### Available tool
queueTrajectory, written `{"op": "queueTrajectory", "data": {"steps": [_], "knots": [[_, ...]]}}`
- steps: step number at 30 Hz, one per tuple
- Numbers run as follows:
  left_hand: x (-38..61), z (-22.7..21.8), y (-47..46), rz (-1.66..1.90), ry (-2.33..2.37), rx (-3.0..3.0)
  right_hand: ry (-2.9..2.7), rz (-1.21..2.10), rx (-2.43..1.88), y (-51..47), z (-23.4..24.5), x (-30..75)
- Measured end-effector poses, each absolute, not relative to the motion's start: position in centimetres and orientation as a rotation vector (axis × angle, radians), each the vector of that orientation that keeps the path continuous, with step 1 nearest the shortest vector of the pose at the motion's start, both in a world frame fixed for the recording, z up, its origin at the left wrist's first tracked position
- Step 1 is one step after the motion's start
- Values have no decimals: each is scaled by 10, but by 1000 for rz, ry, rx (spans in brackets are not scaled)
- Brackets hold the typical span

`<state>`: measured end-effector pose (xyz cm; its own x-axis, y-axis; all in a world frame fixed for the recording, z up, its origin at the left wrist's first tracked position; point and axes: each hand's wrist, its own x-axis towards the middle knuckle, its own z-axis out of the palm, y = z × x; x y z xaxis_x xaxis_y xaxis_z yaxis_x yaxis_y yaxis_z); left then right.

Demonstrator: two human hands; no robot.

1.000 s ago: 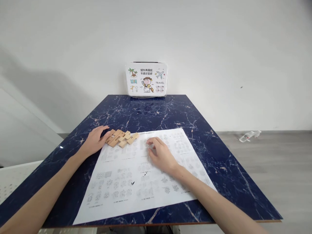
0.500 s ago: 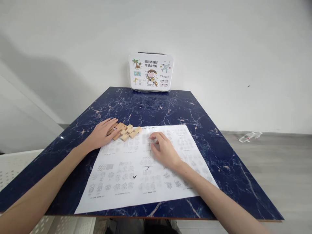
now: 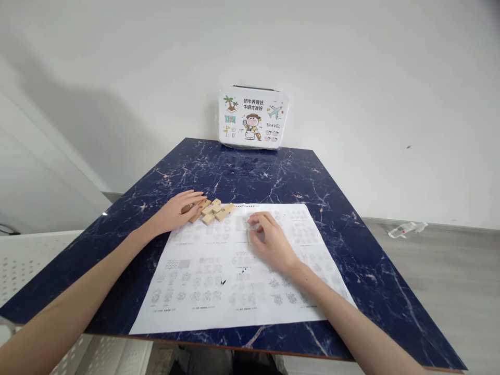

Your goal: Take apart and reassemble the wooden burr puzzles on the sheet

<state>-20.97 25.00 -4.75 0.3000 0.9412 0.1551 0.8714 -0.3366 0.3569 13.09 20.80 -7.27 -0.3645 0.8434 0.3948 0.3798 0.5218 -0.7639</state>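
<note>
The left hand now covers more wooden blocks.

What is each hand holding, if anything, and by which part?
The left hand covers the left side of the wooden blocks; any grip cannot be told. The right hand, curled over the paper, shows nothing held.

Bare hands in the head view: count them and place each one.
2. The left hand covers part of the light, notched wooden blocks; the curled right hand is over the white, printed paper sheet. No others show.
</note>
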Motion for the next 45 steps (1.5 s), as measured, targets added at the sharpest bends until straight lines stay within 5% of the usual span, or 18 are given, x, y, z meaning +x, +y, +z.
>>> {"op": "queueTrajectory", "data": {"steps": [29,45], "knots": [[-207,-37,240,1056,1796,1674,-2010,719,-1021,203,-72,132],[-190,-31,236,702,2000,1883,-2029,700,-1010,203,-73,133]]}}
